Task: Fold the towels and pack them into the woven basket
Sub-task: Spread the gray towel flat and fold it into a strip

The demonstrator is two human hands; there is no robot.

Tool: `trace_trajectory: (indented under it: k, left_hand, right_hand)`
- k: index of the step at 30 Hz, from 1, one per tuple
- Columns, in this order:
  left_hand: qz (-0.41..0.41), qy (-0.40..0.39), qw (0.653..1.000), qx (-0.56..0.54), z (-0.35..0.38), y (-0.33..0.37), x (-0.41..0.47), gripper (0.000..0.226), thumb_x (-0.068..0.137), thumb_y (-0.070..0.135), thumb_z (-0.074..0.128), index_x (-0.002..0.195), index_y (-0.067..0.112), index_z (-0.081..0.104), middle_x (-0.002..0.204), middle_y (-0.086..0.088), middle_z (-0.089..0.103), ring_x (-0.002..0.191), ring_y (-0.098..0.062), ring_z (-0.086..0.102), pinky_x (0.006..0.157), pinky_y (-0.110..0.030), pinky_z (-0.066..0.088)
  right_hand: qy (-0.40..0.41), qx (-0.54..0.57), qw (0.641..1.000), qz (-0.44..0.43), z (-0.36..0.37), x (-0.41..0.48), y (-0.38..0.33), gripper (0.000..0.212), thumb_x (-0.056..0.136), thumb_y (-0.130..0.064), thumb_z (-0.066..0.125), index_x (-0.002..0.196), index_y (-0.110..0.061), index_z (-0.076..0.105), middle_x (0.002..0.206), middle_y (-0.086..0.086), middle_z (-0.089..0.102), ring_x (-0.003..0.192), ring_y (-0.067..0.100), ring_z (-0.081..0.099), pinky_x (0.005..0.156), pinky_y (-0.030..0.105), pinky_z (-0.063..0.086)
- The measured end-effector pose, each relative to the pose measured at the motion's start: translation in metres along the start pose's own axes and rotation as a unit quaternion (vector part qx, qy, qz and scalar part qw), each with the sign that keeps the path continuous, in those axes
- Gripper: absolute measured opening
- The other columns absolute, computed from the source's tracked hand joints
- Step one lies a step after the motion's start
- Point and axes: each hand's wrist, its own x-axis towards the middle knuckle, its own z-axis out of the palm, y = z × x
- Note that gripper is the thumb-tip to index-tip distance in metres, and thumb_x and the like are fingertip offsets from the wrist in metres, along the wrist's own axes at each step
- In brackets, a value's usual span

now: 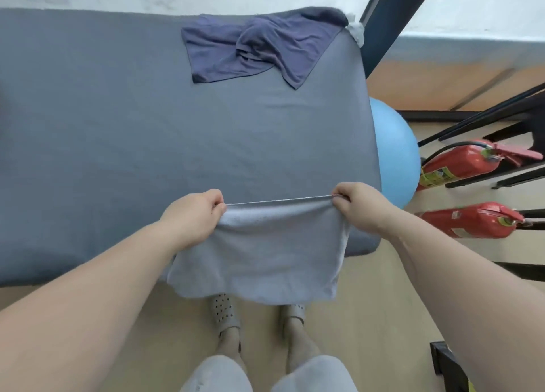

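The bed (118,126) is cut off by the left picture edge, and part of its near edge is hidden behind the towel (259,253). The ball (395,156) is half hidden behind the bed's right edge. The extinguisher (460,167) labels are too small to be read.

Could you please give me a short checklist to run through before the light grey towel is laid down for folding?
1. Grip of the left hand on a top corner of the light grey towel: ok, pinched.
2. Grip of the right hand on the other top corner: ok, pinched.
3. Top edge taut between the hands: ok.
4. The dark towel out of the way: ok, at the far edge of the grey surface.
5. The dark towel folded: not ok, crumpled.
6. The woven basket at hand: cannot tell, not in view.
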Motion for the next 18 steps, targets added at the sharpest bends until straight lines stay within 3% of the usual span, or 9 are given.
trace_trajectory:
  k: [3, 6, 10, 14, 18]
  left_hand:
    - [0.022, 0.113, 0.993, 0.039, 0.034, 0.003, 0.041, 0.024, 0.104, 0.036, 0.038, 0.088, 0.020, 0.047, 0.075, 0.001, 0.059, 0.072, -0.029, 0.055, 0.057, -0.035, 0.034]
    - [0.030, 0.157, 0.983, 0.093, 0.049, 0.009, 0.076, 0.026, 0.105, 0.033, 0.033, 0.089, 0.016, 0.044, 0.078, -0.001, 0.058, 0.071, -0.029, 0.054, 0.057, -0.036, 0.032]
    - [0.055, 0.205, 0.965, 0.153, 0.042, 0.010, 0.119, 0.026, 0.104, 0.034, 0.036, 0.092, 0.015, 0.049, 0.088, -0.007, 0.062, 0.082, -0.035, 0.059, 0.061, -0.037, 0.033]
    - [0.103, 0.242, 0.943, 0.203, 0.016, 0.018, 0.156, 0.025, 0.103, 0.032, 0.042, 0.094, 0.011, 0.053, 0.092, -0.016, 0.064, 0.085, -0.040, 0.062, 0.062, -0.038, 0.032]
    - [0.110, 0.285, 0.929, 0.207, -0.014, 0.032, 0.191, 0.025, 0.103, 0.030, 0.042, 0.097, 0.009, 0.054, 0.094, -0.020, 0.062, 0.085, -0.042, 0.059, 0.063, -0.041, 0.034]
  right_hand:
    - [0.046, -0.158, 0.986, -0.014, 0.029, 0.044, 0.031, 0.013, 0.101, -0.021, 0.042, 0.092, -0.023, 0.051, 0.083, 0.001, 0.062, 0.077, 0.030, 0.057, 0.061, 0.035, 0.044]
    - [0.088, -0.300, 0.946, -0.088, 0.029, 0.086, 0.044, 0.014, 0.102, -0.022, 0.036, 0.088, -0.021, 0.039, 0.073, 0.000, 0.052, 0.067, 0.032, 0.053, 0.053, 0.035, 0.034]
    - [0.117, -0.303, 0.938, -0.118, 0.006, 0.129, 0.050, 0.021, 0.106, -0.029, 0.032, 0.088, -0.019, 0.037, 0.074, 0.002, 0.048, 0.068, 0.032, 0.049, 0.051, 0.035, 0.026]
    - [0.152, -0.276, 0.942, -0.113, -0.013, 0.156, 0.051, 0.027, 0.106, -0.033, 0.031, 0.089, -0.016, 0.041, 0.076, 0.007, 0.053, 0.070, 0.034, 0.051, 0.055, 0.036, 0.032]
    - [0.180, -0.280, 0.936, -0.115, -0.044, 0.196, 0.042, 0.020, 0.104, -0.023, 0.035, 0.088, -0.015, 0.042, 0.082, 0.012, 0.054, 0.074, 0.035, 0.051, 0.058, 0.037, 0.037]
